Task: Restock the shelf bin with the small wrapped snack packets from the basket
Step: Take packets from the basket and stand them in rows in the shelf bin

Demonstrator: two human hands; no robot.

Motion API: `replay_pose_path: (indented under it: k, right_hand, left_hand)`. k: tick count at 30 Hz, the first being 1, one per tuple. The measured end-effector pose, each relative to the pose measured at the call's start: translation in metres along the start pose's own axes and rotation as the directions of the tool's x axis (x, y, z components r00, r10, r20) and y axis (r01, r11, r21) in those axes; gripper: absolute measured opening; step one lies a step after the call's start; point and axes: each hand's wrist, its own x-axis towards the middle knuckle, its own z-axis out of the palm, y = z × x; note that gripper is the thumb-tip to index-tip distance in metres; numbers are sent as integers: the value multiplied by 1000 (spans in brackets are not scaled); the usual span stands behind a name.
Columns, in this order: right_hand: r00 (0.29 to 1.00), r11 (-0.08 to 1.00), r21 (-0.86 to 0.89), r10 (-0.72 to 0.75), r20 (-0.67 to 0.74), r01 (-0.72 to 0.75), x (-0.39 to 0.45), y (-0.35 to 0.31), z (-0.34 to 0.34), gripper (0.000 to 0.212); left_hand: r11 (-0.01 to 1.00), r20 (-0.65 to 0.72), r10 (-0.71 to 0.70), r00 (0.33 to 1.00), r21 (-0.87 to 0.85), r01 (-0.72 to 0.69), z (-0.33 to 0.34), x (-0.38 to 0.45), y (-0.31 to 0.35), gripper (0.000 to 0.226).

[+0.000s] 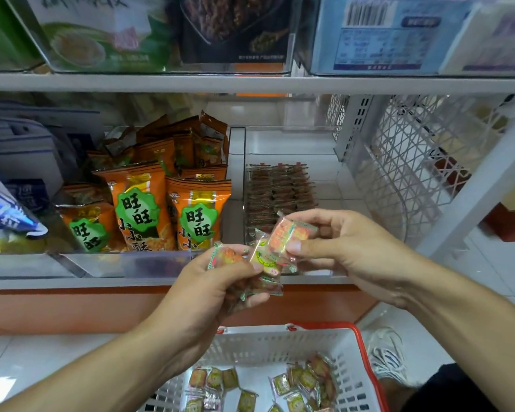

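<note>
My left hand grips a bunch of small wrapped snack packets in front of the shelf edge. My right hand pinches one orange-and-green packet just above that bunch, thumb on its front. Behind both hands stands the clear shelf bin, with rows of the same packets lined up inside on its left half. Below, a white basket with red handles holds several loose packets.
Orange snack bags fill the bin to the left. A white lattice panel closes the shelf's right end. An upper shelf with boxed goods hangs overhead. A sneaker stands beside the basket on the white tile floor.
</note>
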Motion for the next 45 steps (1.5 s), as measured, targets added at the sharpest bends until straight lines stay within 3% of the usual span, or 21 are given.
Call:
replay_pose_path:
  k: [2,5,11,14,16,18,21,26,29,33,37,42,45]
  right_hand:
    - [969,970,-142,-217,-122,199,-1,-1,1,33]
    - [893,879,-266,-436,-108,396,-3,1,6,35]
    - [945,895,-324,-327,-12,306,-4,8,7,50]
    - [964,930,-256,-266,18,262,-5,6,8,28]
    - [954,899,-337,-299,-9,279,-6,8,9,17]
    - [949,879,-384,-316,-22,283,-5,9,9,38]
    - [979,928,-314,-201,31,200,-2,6,5,62]
    - [989,964,-246,-74,127,104,-4,-1,-3,52]
    - [987,942,-319,-59,153,106,-5,1,-3,55]
    - [977,883,-448,-49,209,140,-7,3,-1,53]
    - [984,839,-519,-105,141,164,-7,4,3,36]
    - [991,889,-444,-72,115,116,-3,8,4,52]
    - [993,917,-384,-81,83,107,-3,5,3,48]
  left_hand:
    - [1000,-6,-3,1000,-12,3,2,-1,1,45]
    - [998,21,0,1000,-62,2,6,-2,3,50]
    - [994,21,69,997,-84,-67,6,-2,6,40]
    - [995,27,78,997,-62,-77,4,-2,6,39]
    - [996,34,82,996,-26,-81,4,-3,5,39]
    - [996,27,88,996,5,-88,2,-3,4,34]
    - [994,-6,104,995,35,-104,1,-1,4,32]
    - [988,-28,138,990,69,-136,0,0,7,25]
    - [986,-14,140,990,99,-138,1,-1,8,22]
    - [978,-1,139,990,157,-137,3,-1,7,36]
    - [979,-18,122,992,169,-117,2,1,4,47]
    - [994,7,110,994,10,-110,6,7,4,53]
    - [993,27,106,994,-46,-105,8,9,4,50]
